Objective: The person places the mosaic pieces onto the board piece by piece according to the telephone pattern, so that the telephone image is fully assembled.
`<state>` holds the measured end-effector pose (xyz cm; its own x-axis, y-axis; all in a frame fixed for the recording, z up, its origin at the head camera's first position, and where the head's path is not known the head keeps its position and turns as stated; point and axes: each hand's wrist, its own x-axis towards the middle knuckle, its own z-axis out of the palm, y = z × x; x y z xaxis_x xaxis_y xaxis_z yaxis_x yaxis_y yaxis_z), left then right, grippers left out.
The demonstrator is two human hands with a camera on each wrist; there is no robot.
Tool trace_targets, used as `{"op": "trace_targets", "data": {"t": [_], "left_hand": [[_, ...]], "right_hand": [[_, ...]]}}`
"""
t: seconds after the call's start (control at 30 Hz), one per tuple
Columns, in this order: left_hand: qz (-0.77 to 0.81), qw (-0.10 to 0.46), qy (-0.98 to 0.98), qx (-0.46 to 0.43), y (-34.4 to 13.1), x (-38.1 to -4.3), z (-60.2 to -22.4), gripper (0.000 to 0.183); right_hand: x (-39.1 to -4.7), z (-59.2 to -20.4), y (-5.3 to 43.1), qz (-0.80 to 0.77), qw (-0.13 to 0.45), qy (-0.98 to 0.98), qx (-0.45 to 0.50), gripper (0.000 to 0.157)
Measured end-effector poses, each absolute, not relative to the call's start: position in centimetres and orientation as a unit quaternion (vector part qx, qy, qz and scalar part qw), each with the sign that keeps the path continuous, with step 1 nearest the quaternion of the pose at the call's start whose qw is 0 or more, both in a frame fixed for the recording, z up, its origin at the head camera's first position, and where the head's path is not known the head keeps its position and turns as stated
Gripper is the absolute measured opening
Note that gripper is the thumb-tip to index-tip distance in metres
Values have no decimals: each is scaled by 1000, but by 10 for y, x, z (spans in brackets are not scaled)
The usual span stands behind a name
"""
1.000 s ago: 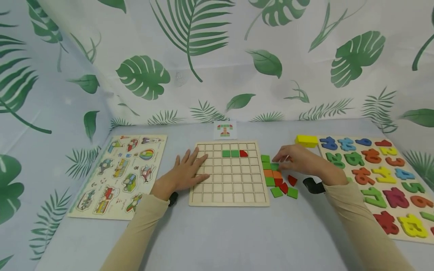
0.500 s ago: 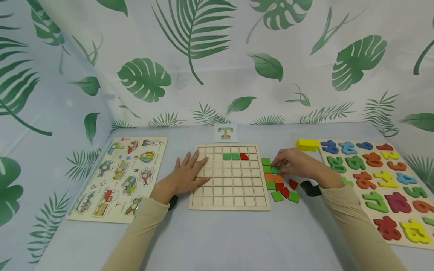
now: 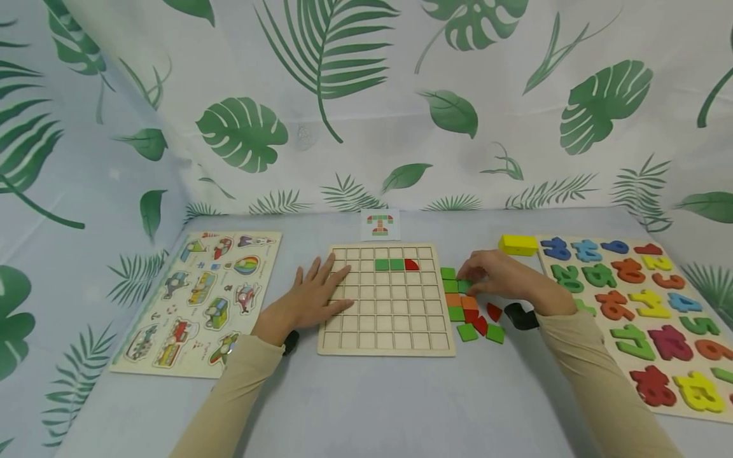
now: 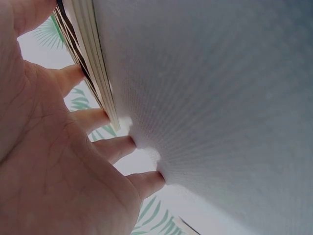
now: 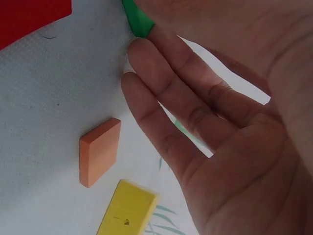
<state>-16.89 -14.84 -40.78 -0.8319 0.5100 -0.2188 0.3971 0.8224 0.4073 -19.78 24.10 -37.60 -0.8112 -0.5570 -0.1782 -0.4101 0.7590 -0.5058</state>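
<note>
A square wooden grid board (image 3: 366, 324) lies in the middle of the table, with two green square tiles (image 3: 389, 264) and a red quarter-circle tile (image 3: 411, 264) in its second row. Spread fingers of my left hand (image 3: 306, 299) rest along the board's left edge; in the left wrist view some fingertips touch the board and others the tabletop. Just right of the board, my right hand (image 3: 495, 273) pinches a green square tile (image 5: 138, 20) between thumb and fingers, partly hidden by the hand. Beside it lie more green, orange (image 3: 453, 299) and red (image 3: 494, 312) tiles.
A small pattern card (image 3: 380, 224) stands behind the board. At the left is a vehicle picture puzzle (image 3: 229, 280). A number puzzle board (image 3: 624, 375) lies at the right, with a yellow block (image 3: 518, 245) near its corner. The right wrist view shows an orange tile (image 5: 100, 152).
My right thumb and fingers have drawn together around the green tile at the pile. My left hand stays on the board's edge. The head view has shifted slightly.
</note>
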Motion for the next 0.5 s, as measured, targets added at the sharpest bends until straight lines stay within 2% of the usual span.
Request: {"op": "trace_targets", "data": {"t": [0.2,0.5], "left_hand": [[178,159,941,241,-148,-168,-407,74],[178,160,940,241,-148,-166,-408,75]], "right_hand": [[-198,-376,243,-227,166,925,-256,22],[-193,-380,249,-261,137,918,-264,18]]}}
